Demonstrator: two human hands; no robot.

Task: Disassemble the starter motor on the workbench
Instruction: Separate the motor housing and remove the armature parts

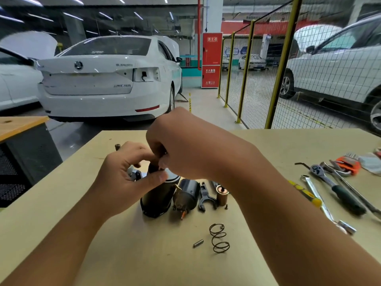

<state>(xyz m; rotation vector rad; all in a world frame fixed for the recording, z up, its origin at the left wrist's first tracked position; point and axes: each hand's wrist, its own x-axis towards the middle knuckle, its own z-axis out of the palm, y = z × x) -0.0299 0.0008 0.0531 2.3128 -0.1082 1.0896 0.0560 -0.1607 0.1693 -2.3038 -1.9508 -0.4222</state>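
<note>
Both hands meet over the top of the starter motor body (158, 195), a black cylinder standing slightly tilted on the bench (127, 254); the right hand (185, 145) arches over it from above, its fingers curled down and clenched on a dark part at the top, though the back of the hand hides exactly what that grip closes on; the left hand (127, 174) comes in from the side, thumb pressed against the upper rim of the cylinder and fingers curled round a small grey metal piece (135, 174) that is hard to make out; the motor's top end is mostly covered by both hands. Just right of the cylinder lies the solenoid (186, 196), then a black fork lever (205, 198) and a copper-topped plunger (222, 195), partly behind the right forearm; nearer the viewer lie a coil spring (219, 238) and a short pin (198, 243). Well to the right lie a ratchet wrench (334, 186), a spanner (317, 195) and an orange hex key set (348, 164).
</note>
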